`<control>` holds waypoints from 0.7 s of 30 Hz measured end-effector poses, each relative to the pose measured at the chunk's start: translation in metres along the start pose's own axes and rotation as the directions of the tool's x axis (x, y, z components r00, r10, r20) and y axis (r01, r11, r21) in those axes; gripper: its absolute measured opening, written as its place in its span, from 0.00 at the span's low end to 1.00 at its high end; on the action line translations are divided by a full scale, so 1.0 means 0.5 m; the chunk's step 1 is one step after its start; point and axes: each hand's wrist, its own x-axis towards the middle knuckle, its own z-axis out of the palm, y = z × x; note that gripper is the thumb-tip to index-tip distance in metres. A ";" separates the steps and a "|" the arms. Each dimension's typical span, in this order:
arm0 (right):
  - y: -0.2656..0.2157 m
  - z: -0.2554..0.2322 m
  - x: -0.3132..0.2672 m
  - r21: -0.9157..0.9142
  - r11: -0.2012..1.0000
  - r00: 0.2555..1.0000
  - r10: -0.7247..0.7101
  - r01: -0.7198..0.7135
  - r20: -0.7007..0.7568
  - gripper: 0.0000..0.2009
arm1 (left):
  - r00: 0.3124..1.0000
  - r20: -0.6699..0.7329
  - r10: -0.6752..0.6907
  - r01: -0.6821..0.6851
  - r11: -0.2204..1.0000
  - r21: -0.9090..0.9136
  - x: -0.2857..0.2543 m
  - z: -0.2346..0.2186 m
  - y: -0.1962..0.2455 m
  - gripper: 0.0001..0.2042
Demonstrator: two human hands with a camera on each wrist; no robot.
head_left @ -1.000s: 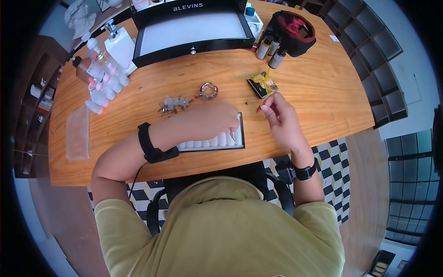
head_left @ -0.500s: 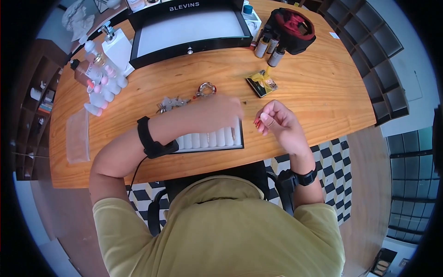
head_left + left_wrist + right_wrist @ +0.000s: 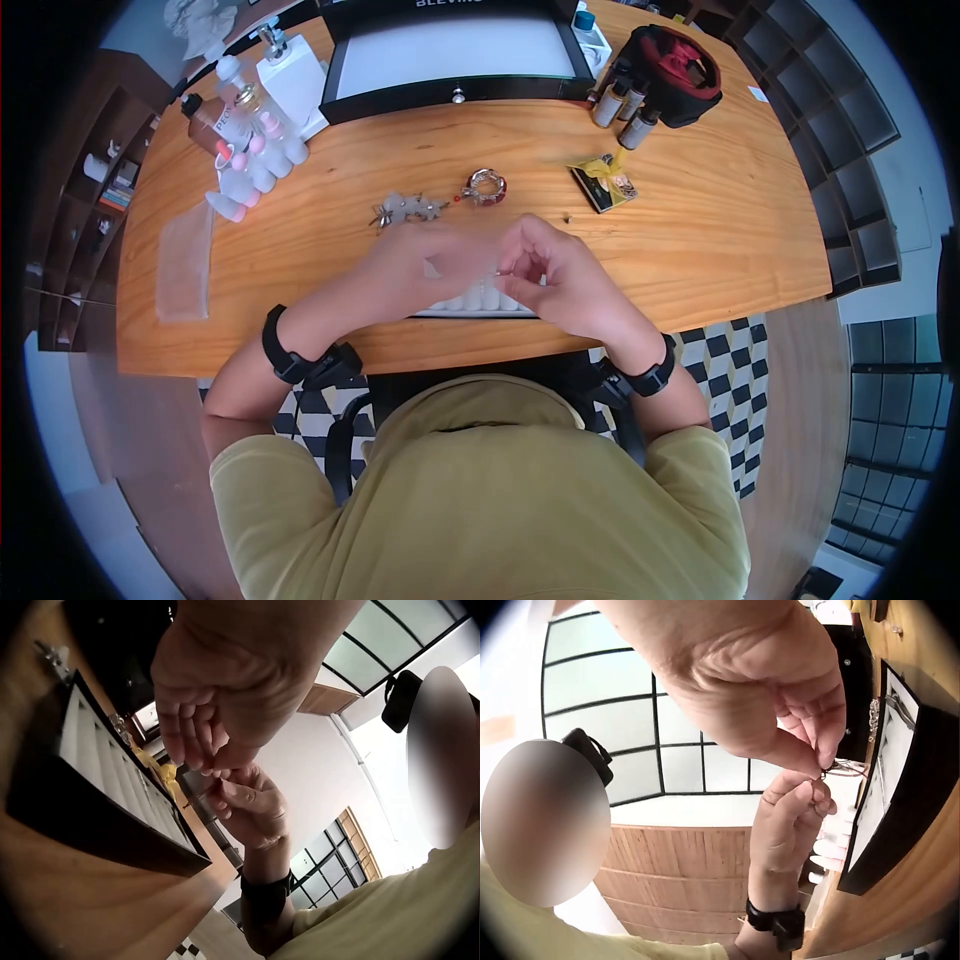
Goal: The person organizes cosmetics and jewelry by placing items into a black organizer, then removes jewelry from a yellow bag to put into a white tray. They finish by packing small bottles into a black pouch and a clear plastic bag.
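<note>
One trinket [image 3: 832,768] sits pinched in the right hand [image 3: 568,285], beside the left hand [image 3: 425,265], its grip unclear.

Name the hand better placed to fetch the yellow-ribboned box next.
Right, I'd judge. The yellow-ribboned box lies ahead and to the right of the right hand; the left hand is farther off. The right pinches a small piece, though, and would probably need to free itself first.

I'm sitting in what is looking like a home: toiletry bottles [image 3: 293,85] are standing on my wooden worktop [image 3: 390,158], shelves [image 3: 815,128] are flanking me, and a patterned rug [image 3: 718,385] is lying below.
</note>
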 end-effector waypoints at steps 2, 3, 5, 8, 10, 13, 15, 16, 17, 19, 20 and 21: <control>-0.016 0.003 0.012 -0.225 0.969 0.995 -0.097 0.102 0.037 0.13 | 1.000 0.001 0.011 -0.011 1.000 0.025 -0.014 -0.014 0.015 0.07; -0.020 0.005 0.017 -0.333 0.930 0.988 -0.142 0.155 0.063 0.13 | 1.000 0.018 -0.012 0.012 0.999 0.040 -0.021 -0.014 0.016 0.08; -0.021 0.010 0.025 -0.350 0.916 0.980 -0.169 0.197 0.109 0.13 | 0.997 0.050 -0.055 0.051 0.996 0.076 -0.034 -0.016 0.019 0.11; -0.047 0.012 0.039 -0.430 0.879 0.975 -0.149 0.206 0.162 0.12 | 0.980 -0.155 0.125 -0.096 0.979 0.180 -0.049 0.008 0.009 0.15; -0.064 0.018 0.045 -0.450 0.863 0.968 -0.156 0.230 0.196 0.12 | 0.984 -0.158 0.088 -0.092 0.996 -0.017 -0.046 0.014 0.007 0.16; -0.079 0.023 0.055 -0.440 0.847 0.947 -0.209 0.300 0.243 0.13 | 0.991 -0.117 -0.059 0.022 0.956 -0.292 -0.043 0.034 -0.027 0.12; -0.087 0.023 0.062 -0.469 0.828 0.944 -0.205 0.307 0.257 0.13 | 0.986 -0.103 -0.129 0.097 0.957 -0.273 -0.047 0.026 -0.015 0.10; -0.089 0.024 0.064 -0.460 0.831 0.942 -0.207 0.311 0.263 0.12 | 0.981 -0.122 -0.151 0.110 0.949 -0.294 -0.049 0.026 -0.017 0.09; -0.088 0.025 0.066 -0.451 0.835 0.940 -0.209 0.315 0.269 0.12 | 0.975 -0.140 -0.174 0.122 0.941 -0.316 -0.053 0.030 -0.022 0.08; -0.082 0.030 0.071 -0.432 0.843 0.939 -0.223 0.320 0.260 0.12 | 0.961 -0.160 -0.228 0.160 0.922 -0.352 -0.059 0.029 -0.019 0.07; -0.075 0.034 0.074 -0.422 0.848 0.941 -0.234 0.321 0.245 0.11 | 0.953 -0.160 -0.258 0.185 0.912 -0.367 -0.062 0.025 -0.012 0.07; -0.070 0.038 0.077 -0.412 0.853 0.942 -0.245 0.321 0.229 0.10 | 0.944 -0.160 -0.289 0.211 0.900 -0.382 -0.066 0.024 -0.008 0.08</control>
